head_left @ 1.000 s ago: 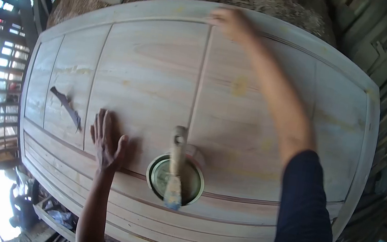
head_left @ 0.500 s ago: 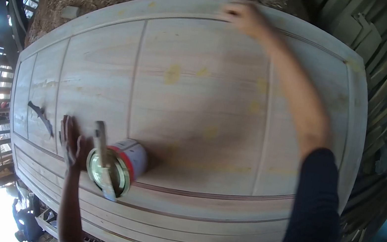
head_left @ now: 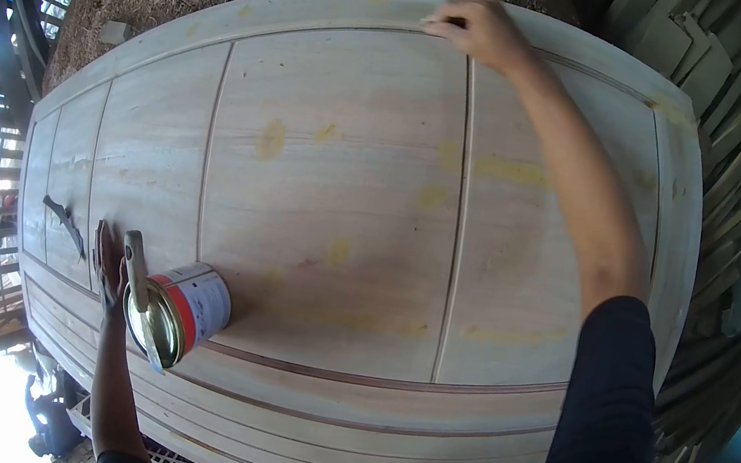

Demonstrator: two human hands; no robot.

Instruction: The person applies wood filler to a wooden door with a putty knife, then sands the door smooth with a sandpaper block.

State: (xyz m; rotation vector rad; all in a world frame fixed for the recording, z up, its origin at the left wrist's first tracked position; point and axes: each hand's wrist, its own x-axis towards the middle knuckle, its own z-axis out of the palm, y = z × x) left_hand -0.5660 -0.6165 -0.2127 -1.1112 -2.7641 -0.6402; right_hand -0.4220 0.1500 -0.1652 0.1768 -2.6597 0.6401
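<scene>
Sawdust heaps beyond the wooden door panel (head_left: pixel 342 227). Right hand (head_left: pixel 477 29) pinches something small on its far rail, unidentifiable; keep strokes along the grain. Left hand (head_left: pixel 109 264) lies flat, released, beside the tin (head_left: pixel 182 309).

no legible text anywhere (the tin (head_left: pixel 187 305) label too blurred to read)

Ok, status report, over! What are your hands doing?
Right hand pressing the wooden door at its far edge. Left hand flat beside the open tin; brush lies across it.
</scene>
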